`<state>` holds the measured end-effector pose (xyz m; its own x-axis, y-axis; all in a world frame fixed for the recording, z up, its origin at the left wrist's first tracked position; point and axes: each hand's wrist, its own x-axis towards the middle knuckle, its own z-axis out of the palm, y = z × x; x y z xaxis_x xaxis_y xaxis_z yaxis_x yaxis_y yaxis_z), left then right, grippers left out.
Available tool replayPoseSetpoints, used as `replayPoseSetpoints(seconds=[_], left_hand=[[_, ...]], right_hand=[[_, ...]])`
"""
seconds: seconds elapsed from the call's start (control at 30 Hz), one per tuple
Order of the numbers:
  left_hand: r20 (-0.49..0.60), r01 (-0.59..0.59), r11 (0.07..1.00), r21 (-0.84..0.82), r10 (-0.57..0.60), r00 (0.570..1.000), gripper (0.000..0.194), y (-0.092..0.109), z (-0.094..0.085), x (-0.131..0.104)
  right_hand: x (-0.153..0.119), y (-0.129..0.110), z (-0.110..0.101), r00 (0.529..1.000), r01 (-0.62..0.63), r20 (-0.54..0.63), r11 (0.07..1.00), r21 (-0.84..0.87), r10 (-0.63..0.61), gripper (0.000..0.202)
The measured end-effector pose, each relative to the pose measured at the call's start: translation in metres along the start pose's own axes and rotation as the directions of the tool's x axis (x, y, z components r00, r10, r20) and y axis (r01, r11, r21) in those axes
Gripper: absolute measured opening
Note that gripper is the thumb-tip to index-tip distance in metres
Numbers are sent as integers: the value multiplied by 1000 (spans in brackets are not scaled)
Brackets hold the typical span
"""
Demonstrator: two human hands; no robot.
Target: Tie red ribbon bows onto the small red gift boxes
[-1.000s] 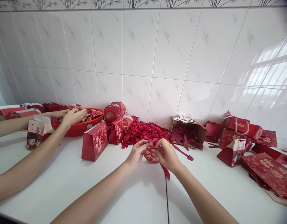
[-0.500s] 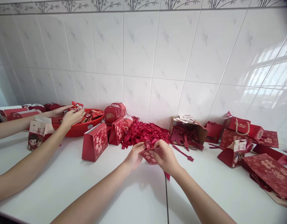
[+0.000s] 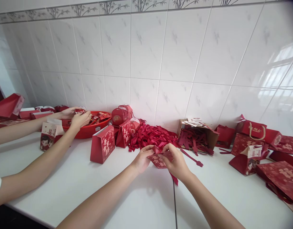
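Note:
A small red gift box (image 3: 158,162) with pale gold lettering is between my two hands, over the white table. A dark red ribbon (image 3: 156,149) makes a loop at its top, and a ribbon tail hangs out below my right hand. My left hand (image 3: 143,159) is closed, its fingers pinching the ribbon at the box's left side. On the right, my right hand (image 3: 176,160) is closed too, fingertips pinched on the ribbon at the top edge. Its fingers partly hide the box. Just behind lies a heap of red ribbons (image 3: 154,136).
A co-worker's hands (image 3: 80,119) handle red packets over a red basket (image 3: 87,132). Lettered red boxes (image 3: 102,144) stand to my left. An open carton (image 3: 212,137) of red strips sits behind right, and several red boxes and bags (image 3: 278,175) lie at far right.
The view has swung slightly left, so everything appears shifted right. My hands keep nearly the same hold on the box and ribbon. The co-worker's hands have drawn closer together over the basket.

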<state>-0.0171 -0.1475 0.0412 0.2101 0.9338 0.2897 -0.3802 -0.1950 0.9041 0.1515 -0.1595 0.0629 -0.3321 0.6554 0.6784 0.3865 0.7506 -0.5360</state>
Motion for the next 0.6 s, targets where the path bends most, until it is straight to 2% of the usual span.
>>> replayPoseSetpoints(seconds=[0.6], left_hand=[[34,31,998,45,-33,999,8,9,8,-4]], right_hand=[[3,1,-4,1000,5,18,998,58,-6,13]])
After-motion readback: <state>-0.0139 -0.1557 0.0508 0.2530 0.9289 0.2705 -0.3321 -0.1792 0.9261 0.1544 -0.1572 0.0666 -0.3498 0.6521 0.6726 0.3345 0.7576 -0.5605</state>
